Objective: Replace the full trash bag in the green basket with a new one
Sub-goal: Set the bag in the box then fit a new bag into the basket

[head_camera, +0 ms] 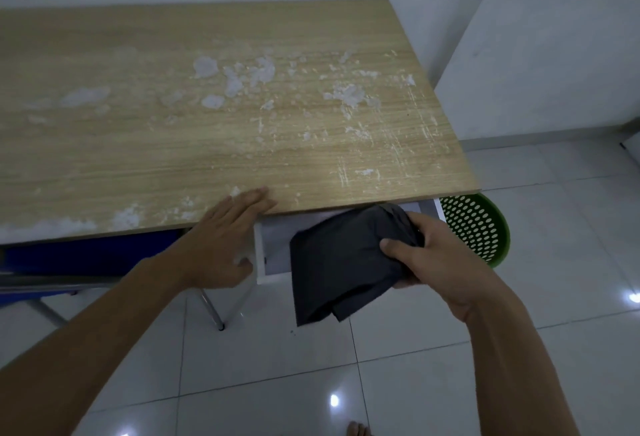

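Note:
My right hand (436,255) grips a folded black trash bag (343,265) in front of the open white drawer (273,248) under the wooden desk (214,116). The bag hangs down below the drawer front. My left hand (221,238) lies flat with its fingers on the desk's front edge and its thumb near the drawer's left side; it holds nothing. The green perforated basket (481,227) stands on the floor to the right, partly hidden by the desk corner and the drawer. I cannot see inside the basket.
The worn desktop has white scuffed patches. A blue chair (86,259) with metal legs is tucked under the desk at left. Glossy white floor tiles (415,366) spread in front. White walls form a corner behind the basket. A bare foot (358,430) shows at the bottom edge.

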